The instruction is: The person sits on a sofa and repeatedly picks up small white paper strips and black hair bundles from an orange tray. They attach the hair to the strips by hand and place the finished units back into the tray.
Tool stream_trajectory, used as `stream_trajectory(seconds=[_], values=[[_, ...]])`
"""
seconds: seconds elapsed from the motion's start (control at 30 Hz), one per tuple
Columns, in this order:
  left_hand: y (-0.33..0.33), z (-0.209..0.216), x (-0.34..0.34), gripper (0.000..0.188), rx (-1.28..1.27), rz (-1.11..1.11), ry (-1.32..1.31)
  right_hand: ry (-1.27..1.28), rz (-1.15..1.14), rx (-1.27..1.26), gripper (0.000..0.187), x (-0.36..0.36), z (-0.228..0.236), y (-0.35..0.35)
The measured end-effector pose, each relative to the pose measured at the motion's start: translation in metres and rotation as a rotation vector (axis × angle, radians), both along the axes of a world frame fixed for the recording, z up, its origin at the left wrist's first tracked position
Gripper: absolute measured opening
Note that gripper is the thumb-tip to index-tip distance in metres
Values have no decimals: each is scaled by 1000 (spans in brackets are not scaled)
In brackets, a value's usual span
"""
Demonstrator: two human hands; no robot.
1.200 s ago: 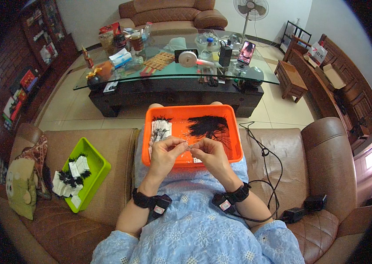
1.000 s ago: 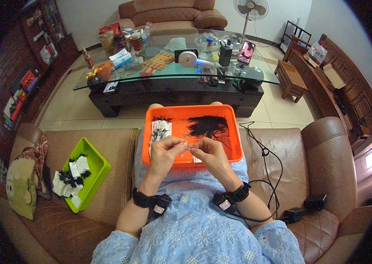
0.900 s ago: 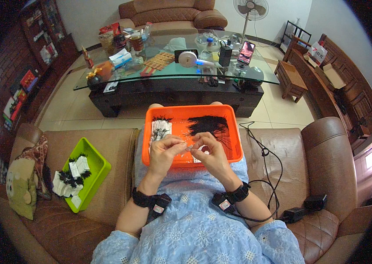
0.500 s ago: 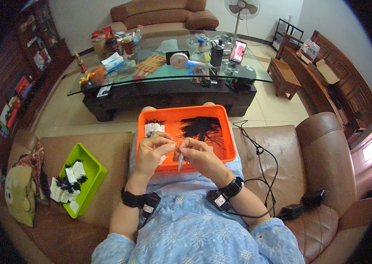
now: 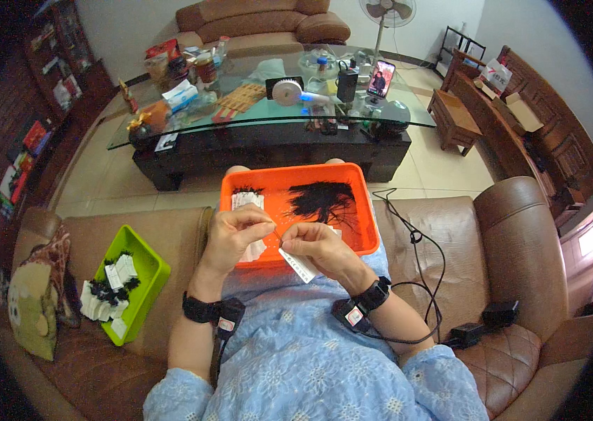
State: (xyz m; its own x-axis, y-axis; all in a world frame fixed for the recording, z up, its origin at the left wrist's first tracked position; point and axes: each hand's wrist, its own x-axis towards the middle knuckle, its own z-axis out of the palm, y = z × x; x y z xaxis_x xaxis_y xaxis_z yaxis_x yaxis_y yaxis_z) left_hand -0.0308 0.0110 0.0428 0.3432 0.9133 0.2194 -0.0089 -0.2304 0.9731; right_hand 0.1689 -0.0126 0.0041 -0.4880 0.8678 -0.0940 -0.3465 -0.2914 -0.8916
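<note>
On brown leather sofa (image 5: 454, 235) | pinching thin brownish strand (image 5: 277, 232) in left hand (image 5: 235, 235), white paper card (image 5: 299, 266) in right hand (image 5: 321, 247) | seemingly partway: tufted white cards (image 5: 124, 266) stacked, loose black strands (image 5: 321, 199) left

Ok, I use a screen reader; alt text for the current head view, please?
A person's right hand holds a narrow white card, a thin dark strand reaching the pinching left hand, above a rectangular orange plastic tray of black strands and white cards.

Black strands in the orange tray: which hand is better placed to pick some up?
The right hand, probably: though holding a white card, it is nearer the black strands than the left hand.
</note>
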Motion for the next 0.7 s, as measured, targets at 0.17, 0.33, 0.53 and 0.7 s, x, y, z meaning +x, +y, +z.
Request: stream_trajectory(seconds=[0.17,0.33,0.53,0.7], values=[[3,-3,1,8,-61,35,19,-43,-105,63,6,2,7,-2],[3,5,0,10,261,180,159,-53,-99,52,7,7,8,-2],[-10,22,-2,17,914,206,563,-58,-67,64,6,6,8,-4],[-3,20,-5,15,971,133,580,-65,-57,77,6,6,10,-6]])
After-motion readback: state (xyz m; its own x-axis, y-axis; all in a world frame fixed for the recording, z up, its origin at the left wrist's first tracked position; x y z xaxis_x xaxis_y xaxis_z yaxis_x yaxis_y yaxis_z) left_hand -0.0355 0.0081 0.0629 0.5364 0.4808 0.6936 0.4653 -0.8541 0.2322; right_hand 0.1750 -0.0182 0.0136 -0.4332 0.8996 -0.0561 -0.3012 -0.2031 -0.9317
